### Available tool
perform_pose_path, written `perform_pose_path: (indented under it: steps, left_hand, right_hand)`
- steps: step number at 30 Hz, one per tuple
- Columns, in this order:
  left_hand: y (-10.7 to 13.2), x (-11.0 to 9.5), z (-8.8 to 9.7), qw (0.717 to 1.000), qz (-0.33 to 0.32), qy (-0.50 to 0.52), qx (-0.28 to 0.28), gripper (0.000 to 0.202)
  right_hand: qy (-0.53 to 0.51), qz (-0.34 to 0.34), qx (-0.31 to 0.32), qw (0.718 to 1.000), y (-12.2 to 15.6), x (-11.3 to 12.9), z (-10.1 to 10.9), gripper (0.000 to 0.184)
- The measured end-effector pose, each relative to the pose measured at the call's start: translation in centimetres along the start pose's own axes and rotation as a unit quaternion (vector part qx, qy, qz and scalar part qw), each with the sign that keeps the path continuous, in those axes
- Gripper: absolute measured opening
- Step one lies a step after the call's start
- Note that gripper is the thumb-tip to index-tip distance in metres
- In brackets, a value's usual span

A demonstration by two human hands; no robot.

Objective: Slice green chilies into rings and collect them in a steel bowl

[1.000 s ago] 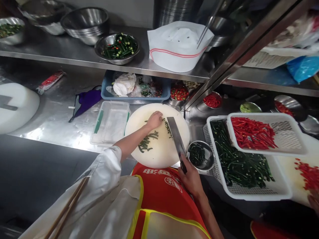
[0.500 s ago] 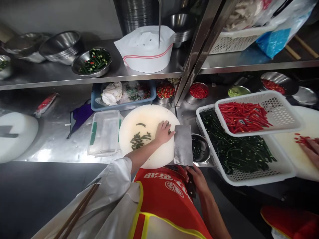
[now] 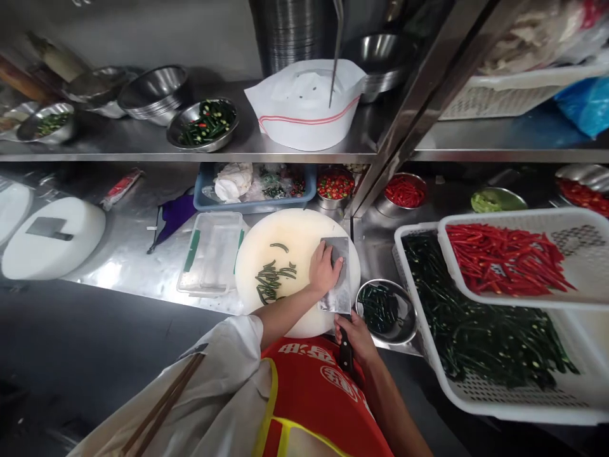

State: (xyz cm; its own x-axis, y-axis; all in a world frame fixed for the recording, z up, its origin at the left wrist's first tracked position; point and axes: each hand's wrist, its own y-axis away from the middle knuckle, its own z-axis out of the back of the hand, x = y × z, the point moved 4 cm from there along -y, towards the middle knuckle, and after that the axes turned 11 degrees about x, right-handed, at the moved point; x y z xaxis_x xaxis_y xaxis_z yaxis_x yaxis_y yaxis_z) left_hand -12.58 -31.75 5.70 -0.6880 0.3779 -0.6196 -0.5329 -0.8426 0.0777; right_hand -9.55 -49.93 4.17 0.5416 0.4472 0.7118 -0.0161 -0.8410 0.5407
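My right hand [image 3: 358,337] is closed around the dark handle of a cleaver [image 3: 340,293], whose wide blade lies over the right part of a round white chopping board [image 3: 252,238]. My left hand [image 3: 326,271] rests on the blade with fingers stretched out and spread; whatever is beneath the blade is hidden. Cut green chilli pieces [image 3: 270,284] lie in a loose group on the board's left half, with one curved piece [image 3: 279,247] above them. Just right of the board, a steel bowl [image 3: 410,330] holds dark green chillies [image 3: 378,304].
At right, a white basket [image 3: 457,393] of green chillies carries a second basket [image 3: 592,254] of red chillies. A clear plastic box [image 3: 209,254] stands left of the board. Behind are a blue tray [image 3: 254,204] and a metal shelf [image 3: 304,156]. Another cleaver [image 3: 47,227] lies far left.
The cleaver has moved left from beyond the board's right edge onto the board, carried by my right hand. My left hand now lies on its blade. The view has shifted left.
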Motion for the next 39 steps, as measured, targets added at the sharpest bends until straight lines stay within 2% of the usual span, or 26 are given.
perform_pose_path:
  steps: [3, 5, 9, 11, 13, 16, 18, 19, 21, 22, 23, 25, 26, 27, 30, 34, 36, 39]
  left_hand:
    - [-1.1, 0.6, 1.4, 0.998, 0.041, 0.026, -0.026, 0.049]
    - [-2.5, 0.9, 3.4, 0.997, 0.045, 0.03, -0.051, 0.047]
    - [-7.7, 1.4, 10.2, 0.99, 0.001, 0.001, -0.138, 0.043]
    - [-11.6, 2.2, 14.0, 0.985, -0.021, -0.027, -0.171, 0.038]
    - [-16.1, 3.9, 17.4, 0.984, -0.034, -0.063, -0.163, 0.032]
    - [-22.0, 8.2, 21.1, 0.984, -0.01, -0.141, -0.111, 0.025]
    - [-23.5, 11.2, 22.9, 0.977, 0.026, -0.173, -0.122, 0.027]
    - [-23.4, 12.2, 23.5, 0.973, 0.035, -0.183, -0.134, 0.028]
    - [-21.4, 13.2, 23.6, 0.97, 0.023, -0.191, -0.146, 0.032]
    - [-19.6, 13.1, 23.1, 0.973, -0.002, -0.19, -0.133, 0.034]
    - [-17.5, 12.9, 22.2, 0.977, -0.038, -0.186, -0.097, 0.037]
    - [-12.3, 12.2, 19.4, 0.978, -0.118, -0.172, 0.02, 0.038]
    - [-9.5, 11.9, 17.9, 0.969, -0.157, -0.166, 0.089, 0.036]
    - [-6.6, 11.7, 16.6, 0.961, -0.181, -0.163, 0.133, 0.034]
    - [0.7, 12.1, 14.5, 0.946, -0.197, -0.153, 0.206, 0.043]
    - [7.0, 13.6, 14.3, 0.946, -0.163, -0.143, 0.24, 0.06]
    - [9.4, 14.2, 14.2, 0.949, -0.146, -0.156, 0.232, 0.073]
    - [12.4, 14.5, 13.1, 0.956, -0.122, -0.179, 0.2, 0.089]
  right_hand:
    - [0.017, -0.007, 0.016, 1.0, -1.0, 1.6, -0.9, 0.033]
    - [0.035, 0.0, 0.027, 0.999, -2.5, 3.7, -2.2, 0.031]
    - [0.043, 0.03, 0.063, 0.997, -7.2, 9.8, -6.2, 0.027]
    - [0.037, 0.046, 0.082, 0.995, -9.6, 13.0, -8.0, 0.025]
    - [0.027, 0.052, 0.091, 0.994, -11.3, 15.2, -9.0, 0.024]
    - [0.021, 0.043, 0.091, 0.995, -11.6, 15.6, -8.2, 0.025]
    - [0.027, 0.029, 0.082, 0.996, -10.2, 14.1, -6.4, 0.027]
    - [0.034, 0.02, 0.075, 0.996, -9.1, 13.0, -5.3, 0.027]
    - [0.043, -0.01, 0.059, 0.997, -6.4, 10.2, -3.1, 0.029]
    - [0.044, -0.025, 0.051, 0.997, -5.0, 8.8, -2.1, 0.03]
    - [0.046, -0.043, 0.047, 0.997, -3.6, 7.3, -1.2, 0.03]
    - [0.051, -0.068, 0.048, 0.995, -1.2, 4.8, 0.1, 0.033]
    - [0.056, -0.076, 0.05, 0.994, -0.1, 3.8, 0.5, 0.035]
    - [0.064, -0.08, 0.052, 0.993, 0.7, 3.0, 0.9, 0.037]
    - [0.085, -0.085, 0.061, 0.991, 2.1, 1.4, 1.5, 0.04]
    - [0.096, -0.086, 0.082, 0.988, 2.4, 0.3, 1.2, 0.04]
    - [0.097, -0.092, 0.086, 0.987, 2.5, -0.4, 0.8, 0.04]
    - [0.082, -0.105, 0.098, 0.986, 3.1, -2.2, 0.0, 0.039]
